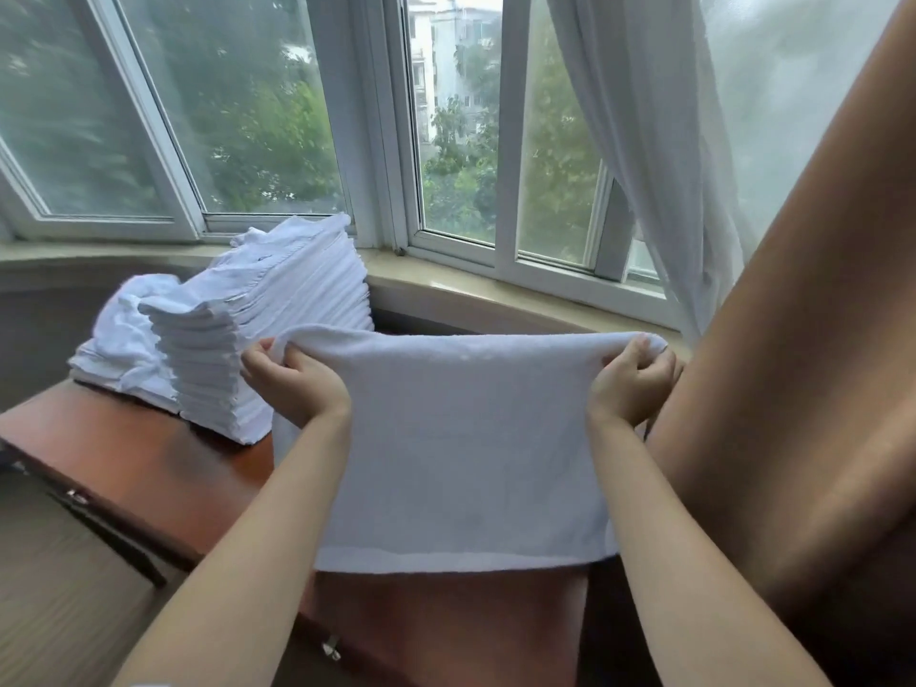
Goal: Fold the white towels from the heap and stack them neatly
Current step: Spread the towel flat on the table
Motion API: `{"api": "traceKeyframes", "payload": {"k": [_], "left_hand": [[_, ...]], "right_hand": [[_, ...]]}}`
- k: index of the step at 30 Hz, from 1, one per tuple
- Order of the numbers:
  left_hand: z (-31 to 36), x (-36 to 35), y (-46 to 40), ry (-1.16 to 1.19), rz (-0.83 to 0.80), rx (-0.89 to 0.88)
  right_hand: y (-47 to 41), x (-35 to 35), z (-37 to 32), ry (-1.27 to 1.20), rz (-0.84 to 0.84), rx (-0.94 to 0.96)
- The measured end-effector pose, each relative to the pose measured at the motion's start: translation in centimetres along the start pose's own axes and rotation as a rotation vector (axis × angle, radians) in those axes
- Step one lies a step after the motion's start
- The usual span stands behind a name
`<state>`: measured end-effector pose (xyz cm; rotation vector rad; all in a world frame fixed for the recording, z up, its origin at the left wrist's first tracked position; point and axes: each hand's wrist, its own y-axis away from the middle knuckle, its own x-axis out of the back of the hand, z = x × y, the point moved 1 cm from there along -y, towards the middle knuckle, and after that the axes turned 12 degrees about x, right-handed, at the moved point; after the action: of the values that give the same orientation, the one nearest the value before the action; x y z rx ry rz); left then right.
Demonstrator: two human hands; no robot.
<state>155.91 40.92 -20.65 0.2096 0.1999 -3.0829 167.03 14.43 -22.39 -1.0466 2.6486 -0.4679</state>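
Beside the window (461, 141), my left hand (292, 384) and right hand (629, 384) pinch a towel's (461, 448) top corners right of the stack (248, 339); uneven tension could skew my fold.

The towel (461, 453) is white terry cloth, matt, with a soft and slightly rough pile. The stack of folded towels (248, 349) is the same matt cloth. The bench (148, 468) is reddish-brown wood with a smooth, half-glossy finish, and the curtain (659, 156) is thin, sheer white fabric.
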Motion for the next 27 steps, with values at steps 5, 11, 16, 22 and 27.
{"api": "traceKeyframes", "payload": {"k": [5,11,16,22,27], "left_hand": [[-5.4,-8.6,-4.1,-0.113,-0.224,0.052],[-18.3,-14.2,-4.8,-0.595,-0.791,0.113],[-25.4,-14.0,-3.2,-0.84,-1.025,0.168],[-27.4,-12.7,-3.0,-0.984,-1.121,0.043],[-25.8,-9.1,-1.8,-1.027,-1.177,-0.041]], "right_hand": [[-1.0,-8.8,5.5,-0.034,-0.396,-0.112],[2.8,-16.1,14.9,0.228,-0.696,-0.292],[8.8,-15.8,20.6,0.445,-0.83,-0.457],[10.5,-14.5,21.9,0.53,-0.946,-0.353],[10.5,-11.6,19.9,0.571,-0.935,-0.309]]}}
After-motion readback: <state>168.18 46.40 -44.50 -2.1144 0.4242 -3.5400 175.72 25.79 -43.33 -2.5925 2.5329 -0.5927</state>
